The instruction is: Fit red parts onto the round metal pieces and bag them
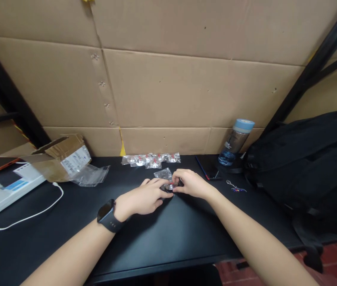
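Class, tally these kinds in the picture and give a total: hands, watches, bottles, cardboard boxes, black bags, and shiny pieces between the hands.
Left hand and right hand: 2
Watch: 1
Bottle: 1
Cardboard box: 1
Black bag: 1
Shiny piece: 1
Total: 7

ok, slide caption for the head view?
Left hand and right hand finger a small shiny item on a black desk, clear-bagged items behind.

Mod. light, sheen on desk [156, 242], edges dist.

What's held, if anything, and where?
Left hand and right hand have fingers at the edge of a small, rounded, silvery, red-marked object; whether it's gripped cannot be told.
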`<state>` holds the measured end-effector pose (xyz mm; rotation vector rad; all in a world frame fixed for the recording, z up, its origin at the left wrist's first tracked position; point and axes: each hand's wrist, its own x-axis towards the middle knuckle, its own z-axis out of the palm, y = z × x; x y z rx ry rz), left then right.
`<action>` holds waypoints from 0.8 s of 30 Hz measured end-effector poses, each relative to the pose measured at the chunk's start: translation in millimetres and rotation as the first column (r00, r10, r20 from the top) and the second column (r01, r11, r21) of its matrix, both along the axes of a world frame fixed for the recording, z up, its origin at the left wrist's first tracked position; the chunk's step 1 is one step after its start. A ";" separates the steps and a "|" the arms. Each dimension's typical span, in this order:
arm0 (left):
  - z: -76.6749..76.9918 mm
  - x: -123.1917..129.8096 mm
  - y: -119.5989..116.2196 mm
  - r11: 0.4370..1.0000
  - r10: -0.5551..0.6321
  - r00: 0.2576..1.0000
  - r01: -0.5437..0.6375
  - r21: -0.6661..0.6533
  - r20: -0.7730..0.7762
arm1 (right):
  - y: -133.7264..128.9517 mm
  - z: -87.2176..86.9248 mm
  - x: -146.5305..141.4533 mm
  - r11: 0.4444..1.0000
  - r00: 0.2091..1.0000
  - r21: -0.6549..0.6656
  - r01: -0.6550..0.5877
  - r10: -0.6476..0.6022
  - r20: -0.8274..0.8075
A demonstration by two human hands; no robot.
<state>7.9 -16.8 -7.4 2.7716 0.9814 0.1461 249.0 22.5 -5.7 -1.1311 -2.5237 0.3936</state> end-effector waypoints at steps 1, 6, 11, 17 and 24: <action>0.0 -0.2 0.0 1.000 0.003 1.000 -0.003 0.001 -0.008 | -0.1 -1.5 -1.5 1.000 1.000 0.012 0.027 -0.027 -0.010; 1.4 -0.1 -1.8 0.998 0.039 0.999 -0.038 0.046 -0.012 | 0.0 -9.6 -13.2 0.981 0.983 0.072 0.180 -0.178 -0.037; 1.1 -0.6 -2.0 0.998 0.053 0.998 -0.052 0.037 -0.027 | 4.2 -13.2 -23.1 0.942 0.959 0.181 0.282 -0.284 -0.018; 0.8 -1.7 -0.4 0.997 0.067 0.997 -0.065 0.039 -0.029 | 3.3 -8.9 -14.2 0.984 0.987 0.080 0.161 -0.158 -0.043; 2.9 -1.0 -3.7 0.997 0.057 0.998 -0.055 0.056 -0.033 | 7.7 -19.4 -26.2 0.951 0.970 0.192 0.242 -0.232 -0.070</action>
